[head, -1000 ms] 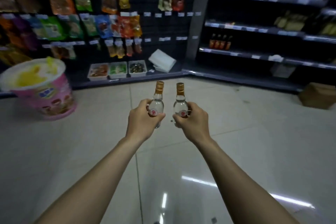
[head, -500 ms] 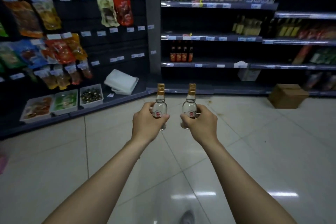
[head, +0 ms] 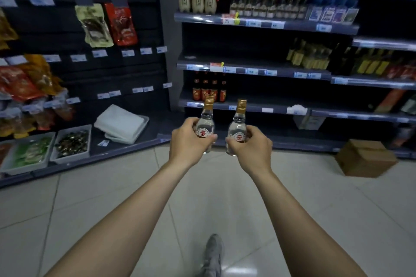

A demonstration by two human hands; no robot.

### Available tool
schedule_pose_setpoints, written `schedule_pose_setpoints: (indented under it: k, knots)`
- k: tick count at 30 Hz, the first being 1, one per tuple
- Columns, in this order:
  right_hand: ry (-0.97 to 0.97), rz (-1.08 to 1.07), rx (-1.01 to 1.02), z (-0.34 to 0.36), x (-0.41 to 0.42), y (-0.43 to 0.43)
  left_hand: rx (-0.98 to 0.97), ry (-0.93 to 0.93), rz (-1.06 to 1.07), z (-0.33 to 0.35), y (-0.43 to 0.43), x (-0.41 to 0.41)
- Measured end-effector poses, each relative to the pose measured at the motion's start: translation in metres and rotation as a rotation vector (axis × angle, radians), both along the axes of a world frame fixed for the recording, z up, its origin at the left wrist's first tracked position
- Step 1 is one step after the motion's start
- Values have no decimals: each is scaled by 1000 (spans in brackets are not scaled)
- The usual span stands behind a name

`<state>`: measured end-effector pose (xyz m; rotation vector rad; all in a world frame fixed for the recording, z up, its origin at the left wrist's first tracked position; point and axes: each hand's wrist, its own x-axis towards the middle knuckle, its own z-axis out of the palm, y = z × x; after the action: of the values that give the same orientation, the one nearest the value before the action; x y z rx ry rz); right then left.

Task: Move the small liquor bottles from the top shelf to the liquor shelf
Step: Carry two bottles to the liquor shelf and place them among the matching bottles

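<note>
The liquor shelf (head: 254, 105) was faced across the tiled floor (head: 112, 198), so the carrying step was judged under way, with a free spot (perhaps beside the dark bottles (head: 209, 87)) needed next. One small bottle (head: 206, 122) was clasped upright in the left hand (head: 189, 139) and another (head: 239, 125) in the right hand (head: 252, 147); against the earlier frame, the shelving was seen nearer and a shoe (head: 212, 254) was newly visible

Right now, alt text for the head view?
Left hand and right hand each hold a small clear liquor bottle, left bottle and right bottle, upright with gold caps, facing dark store shelves stocked with bottles; a cardboard box sits on the tiled floor.
</note>
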<state>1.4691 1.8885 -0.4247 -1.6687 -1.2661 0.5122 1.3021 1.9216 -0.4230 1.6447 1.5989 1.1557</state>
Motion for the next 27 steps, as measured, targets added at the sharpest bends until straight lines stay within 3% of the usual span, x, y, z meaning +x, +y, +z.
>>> schedule_pose_setpoints:
  k: [10,19,27]
  knots:
    - [-37,63,89,42,147,308,48,-124,49,35,304,163]
    - [-33,79,107,78,289,515,112,-84,75,72,500,287]
    - [-82,103,242,113,416,686,221,-55,81,97,664,417]
